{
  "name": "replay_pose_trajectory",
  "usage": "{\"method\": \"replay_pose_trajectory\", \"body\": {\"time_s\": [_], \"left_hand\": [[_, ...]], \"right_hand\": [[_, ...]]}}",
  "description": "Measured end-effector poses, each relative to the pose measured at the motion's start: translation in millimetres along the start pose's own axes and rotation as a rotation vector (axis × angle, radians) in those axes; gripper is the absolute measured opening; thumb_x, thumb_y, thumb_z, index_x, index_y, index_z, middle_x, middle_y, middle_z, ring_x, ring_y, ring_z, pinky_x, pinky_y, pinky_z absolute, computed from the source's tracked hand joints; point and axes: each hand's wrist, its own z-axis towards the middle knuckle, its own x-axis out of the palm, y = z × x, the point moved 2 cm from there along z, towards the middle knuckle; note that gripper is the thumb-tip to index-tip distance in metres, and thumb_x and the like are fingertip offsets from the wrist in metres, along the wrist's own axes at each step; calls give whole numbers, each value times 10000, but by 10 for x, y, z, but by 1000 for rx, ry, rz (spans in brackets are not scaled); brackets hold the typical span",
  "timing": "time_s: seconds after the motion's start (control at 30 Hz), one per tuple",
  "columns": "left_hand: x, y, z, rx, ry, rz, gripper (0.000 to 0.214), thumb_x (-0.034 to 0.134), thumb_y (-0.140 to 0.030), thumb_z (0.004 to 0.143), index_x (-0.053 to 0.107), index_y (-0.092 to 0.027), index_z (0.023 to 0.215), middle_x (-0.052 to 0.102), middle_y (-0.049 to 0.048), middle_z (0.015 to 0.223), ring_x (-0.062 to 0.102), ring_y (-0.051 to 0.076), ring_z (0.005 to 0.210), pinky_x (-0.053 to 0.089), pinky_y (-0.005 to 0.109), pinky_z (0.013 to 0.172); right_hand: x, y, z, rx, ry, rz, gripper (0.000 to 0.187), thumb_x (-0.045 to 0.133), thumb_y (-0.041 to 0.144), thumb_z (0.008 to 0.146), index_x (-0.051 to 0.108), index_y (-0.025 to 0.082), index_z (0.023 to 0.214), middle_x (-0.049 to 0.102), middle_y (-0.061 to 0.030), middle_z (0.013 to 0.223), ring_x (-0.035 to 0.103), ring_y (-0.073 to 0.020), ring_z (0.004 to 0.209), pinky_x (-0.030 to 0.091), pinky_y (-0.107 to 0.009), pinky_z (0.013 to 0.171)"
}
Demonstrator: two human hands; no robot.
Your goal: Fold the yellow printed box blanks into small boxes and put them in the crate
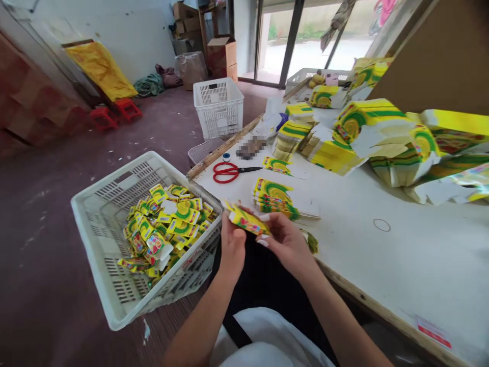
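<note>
Both my hands hold one small yellow-and-green printed carton point(246, 220) just off the near edge of the white table point(401, 255). My left hand point(232, 245) pinches its left end, fingers closed. My right hand point(284, 239) grips its right end, fingers curled round it. Just beyond my hands a short stack of flat cartons point(273, 198) of the same print lies on the table. To my left a white plastic crate point(110, 244) on the floor holds several folded cartons point(164, 224).
Red-handled scissors point(228, 172) lie on the table's left end. Tall piles of flat printed cartons point(367, 137) cover the table's far side. A rubber band point(381, 225) lies on the tabletop. A second white crate point(218, 106) stands on the floor, red stools point(114, 113) near the wall.
</note>
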Motion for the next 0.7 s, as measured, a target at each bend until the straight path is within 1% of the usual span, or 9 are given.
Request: {"method": "replay_pose_trajectory", "body": {"time_s": [0.1,0.23,0.3,0.33,0.43,0.5,0.57,0.63,0.7], "left_hand": [[-32,57,-42,-8,13,-5,364,745,-496,730,674,-189,913,699,33,886,641,154,799,526,274,781],[-110,-34,-24,-25,34,104,282,681,-451,808,701,-175,863,713,37,823,667,181,793,543,309,771],[-178,-186,-2,66,19,173,273,637,-437,849,684,-200,975,722,51,954,680,199,910,542,333,833],[-214,-286,7,166,-7,212,293,627,-426,860,649,-224,1072,704,60,1077,661,207,1020,525,350,898],[-225,-551,20,414,95,466,653,754,-442,738,487,-252,1303,550,106,1360,490,268,1300,379,447,1098],[-156,-600,26,355,262,719,878,853,-442,591,448,-221,1339,494,141,1405,429,322,1342,335,493,1122],[-60,-549,13,171,469,880,846,866,-393,567,481,-203,1297,548,138,1340,501,331,1269,407,490,1062],[22,-463,-23,32,577,913,681,822,-340,631,521,-203,1226,638,101,1194,610,297,1112,493,448,956],[72,-389,-72,27,561,894,596,795,-328,661,529,-202,1179,673,74,1079,655,272,989,527,415,881]], "right_hand": [[-108,10,15,-48,-3,-44,152,695,265,718,604,217,829,628,12,741,589,-145,684,496,-254,622],[-239,83,9,-237,-122,-247,35,619,184,756,636,210,739,637,12,680,592,-146,606,484,-254,559],[-333,166,9,-394,-204,-430,172,562,123,794,695,229,824,680,-8,756,626,-166,678,507,-282,617],[-372,216,6,-473,-227,-545,235,540,96,815,716,244,863,695,-16,791,633,-172,719,512,-297,653],[-393,352,-29,-674,-162,-840,289,546,70,862,739,281,901,721,-17,821,631,-186,813,502,-352,803],[-329,402,-78,-770,-42,-909,288,560,66,874,727,299,899,730,8,820,634,-184,887,435,-406,984],[-259,409,-131,-801,11,-897,310,551,61,877,704,321,951,735,24,912,623,-192,1026,303,-466,1124],[-233,379,-164,-746,-85,-804,341,575,114,865,643,326,1124,693,-13,1131,553,-238,1198,249,-533,1152],[-256,311,-171,-568,-246,-584,516,614,226,850,479,295,1344,555,-90,1364,457,-289,1316,313,-561,1117]]}}
